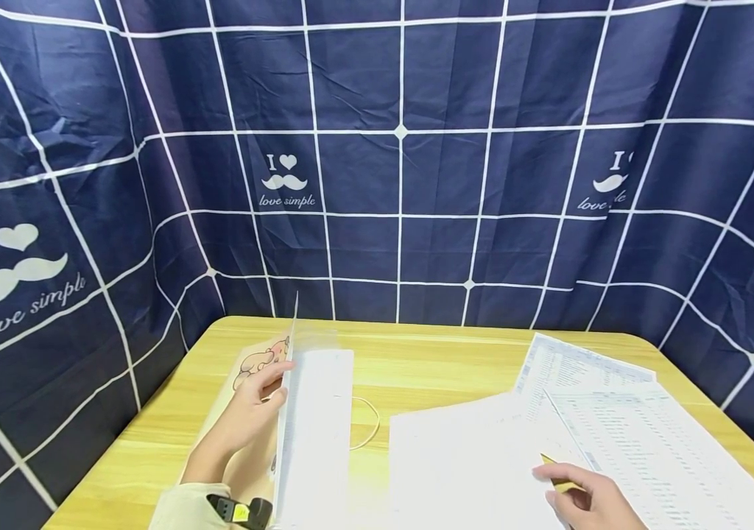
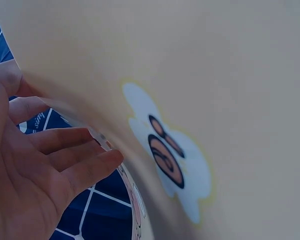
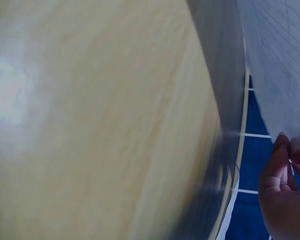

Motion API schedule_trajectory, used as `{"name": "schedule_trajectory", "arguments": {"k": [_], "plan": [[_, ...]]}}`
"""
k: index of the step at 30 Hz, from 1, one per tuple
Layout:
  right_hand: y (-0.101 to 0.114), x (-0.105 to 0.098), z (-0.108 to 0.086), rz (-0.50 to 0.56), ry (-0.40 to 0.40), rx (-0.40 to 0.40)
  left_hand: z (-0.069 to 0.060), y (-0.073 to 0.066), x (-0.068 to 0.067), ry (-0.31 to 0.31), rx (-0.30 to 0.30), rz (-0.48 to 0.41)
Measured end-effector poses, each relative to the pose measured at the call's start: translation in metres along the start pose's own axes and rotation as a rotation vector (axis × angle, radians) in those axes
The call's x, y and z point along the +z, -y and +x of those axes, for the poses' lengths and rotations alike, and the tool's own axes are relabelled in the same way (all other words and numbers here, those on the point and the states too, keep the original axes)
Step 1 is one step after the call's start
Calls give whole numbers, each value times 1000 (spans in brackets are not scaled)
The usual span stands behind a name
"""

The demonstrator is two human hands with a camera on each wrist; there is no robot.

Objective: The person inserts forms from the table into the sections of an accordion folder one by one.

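A cream folder with a cartoon print lies on the left of the table, its inner leaves raised. My left hand holds the edge of those leaves between thumb and fingers; in the left wrist view the hand is beside the curved cream cover. White pages stand just right of it. At the lower right my right hand pinches the edge of a white sheet. The right wrist view shows that hand gripping the sheet's corner, which hangs down to the fingertips.
Printed sheets overlap at the right of the wooden table, with another printed sheet behind them. An elastic loop curves out beside the folder. A dark blue checked curtain surrounds the table's back and sides.
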State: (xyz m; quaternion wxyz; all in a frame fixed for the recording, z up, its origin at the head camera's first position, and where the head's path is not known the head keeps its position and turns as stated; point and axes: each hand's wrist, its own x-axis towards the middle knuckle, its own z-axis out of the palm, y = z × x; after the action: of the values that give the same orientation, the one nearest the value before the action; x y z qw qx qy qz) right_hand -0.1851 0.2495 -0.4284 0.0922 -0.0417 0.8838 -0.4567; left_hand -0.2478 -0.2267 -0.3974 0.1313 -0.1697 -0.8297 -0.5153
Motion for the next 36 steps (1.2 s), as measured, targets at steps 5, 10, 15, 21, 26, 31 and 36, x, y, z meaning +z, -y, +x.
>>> {"name": "schedule_trajectory", "arguments": {"k": [5, 10, 15, 21, 26, 31, 36], "plan": [[9, 5, 0, -41, -150, 131, 0, 0, 0, 0, -2, -1], [12, 7, 2, -7, -214, 180, 0, 0, 0, -1, -4, -4], [12, 5, 5, 18, -237, 190, 0, -1, 0, 0, -6, -6], [14, 5, 8, 36, -252, 187, 0, -2, -1, 1, -16, -9], [17, 6, 11, 60, -245, 187, -1, -2, -2, 2, -17, -12], [21, 4, 14, 60, -230, 177, -1, -1, -2, -2, -1, 1], [27, 7, 19, 15, -233, 132, 0, -1, -2, 1, 1, -7]]}}
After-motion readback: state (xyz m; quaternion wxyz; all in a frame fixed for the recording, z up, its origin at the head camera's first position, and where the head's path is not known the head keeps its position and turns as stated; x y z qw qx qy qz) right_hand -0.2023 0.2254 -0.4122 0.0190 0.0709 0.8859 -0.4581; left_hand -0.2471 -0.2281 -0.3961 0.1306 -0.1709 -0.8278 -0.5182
